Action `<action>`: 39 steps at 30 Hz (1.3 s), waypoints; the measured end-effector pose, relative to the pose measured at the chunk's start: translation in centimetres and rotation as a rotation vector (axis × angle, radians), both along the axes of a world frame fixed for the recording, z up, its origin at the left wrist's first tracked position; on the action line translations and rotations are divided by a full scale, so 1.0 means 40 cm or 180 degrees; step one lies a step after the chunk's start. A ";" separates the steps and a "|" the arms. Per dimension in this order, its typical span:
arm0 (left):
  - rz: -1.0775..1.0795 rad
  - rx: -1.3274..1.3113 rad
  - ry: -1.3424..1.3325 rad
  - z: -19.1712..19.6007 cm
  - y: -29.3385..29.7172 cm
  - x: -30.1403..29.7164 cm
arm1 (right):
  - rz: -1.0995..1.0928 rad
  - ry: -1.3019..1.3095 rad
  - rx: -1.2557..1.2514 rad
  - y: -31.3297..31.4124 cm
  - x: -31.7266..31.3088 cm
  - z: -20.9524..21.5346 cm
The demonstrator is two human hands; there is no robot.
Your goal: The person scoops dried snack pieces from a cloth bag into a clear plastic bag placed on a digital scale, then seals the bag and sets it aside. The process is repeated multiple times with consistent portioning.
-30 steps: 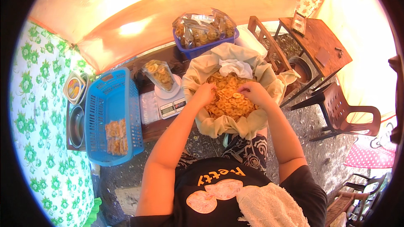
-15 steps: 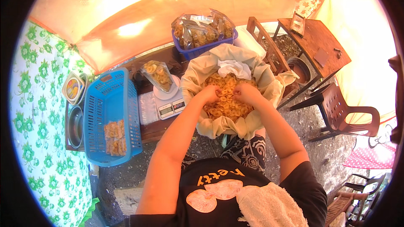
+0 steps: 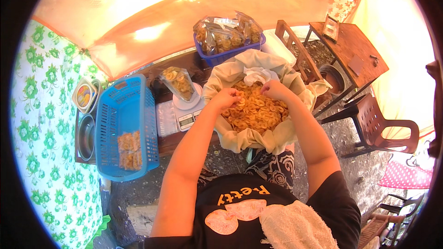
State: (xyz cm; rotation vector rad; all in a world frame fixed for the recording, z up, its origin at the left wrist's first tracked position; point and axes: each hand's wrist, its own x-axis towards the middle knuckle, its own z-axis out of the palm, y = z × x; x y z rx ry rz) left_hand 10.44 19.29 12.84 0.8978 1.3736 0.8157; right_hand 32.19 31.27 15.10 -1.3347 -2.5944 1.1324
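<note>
Both hands are over a cloth-lined container (image 3: pixel 221 76) full of round yellow-brown chips (image 3: pixel 258 113) that look like banana chips. My left hand (image 3: pixel 228 97) is at its left side, fingers pinched together around chips at the heap's edge. My right hand (image 3: pixel 275 90) is at the far right of the heap, fingers curled down; what they hold is too small to make out. A crumpled white cloth or paper (image 3: pixel 257 75) lies at the far rim. To the left, an open clear pouch of chips (image 3: pixel 179 83) stands on a white kitchen scale (image 3: pixel 196 99).
A blue plastic basket (image 3: pixel 124 124) at left holds small packs of chips (image 3: pixel 130 150). Flat clear bags (image 3: pixel 166 117) lie beside the scale. A purple-blue basket (image 3: pixel 226 58) of filled pouches stands behind. At right are a wooden table (image 3: pixel 355 55) and a brown plastic chair (image 3: pixel 374 122).
My right hand has moved up and away from the middle of the chips toward the far rim. My left hand has shifted slightly up and left relative to the heap.
</note>
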 end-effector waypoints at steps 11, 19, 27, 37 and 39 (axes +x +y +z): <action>0.0285 0.0222 -0.0238 0.026 -0.032 -0.003 | 0.0337 -0.1198 0.0240 -0.059 -0.042 0.002; 0.0287 0.0333 -0.0156 0.036 -0.038 0.001 | -0.0185 0.0824 -0.0967 -0.050 -0.010 0.050; 0.0021 0.0619 0.0015 0.055 -0.052 0.006 | 0.0154 0.1169 -0.0542 -0.128 -0.092 0.119; 0.1598 0.2276 0.2112 0.261 -0.175 -0.269 | 0.0493 0.2102 0.0942 -0.174 -0.361 0.242; 0.2001 0.2494 0.2572 0.296 -0.181 -0.327 | 0.0571 0.2169 0.1232 -0.194 -0.447 0.267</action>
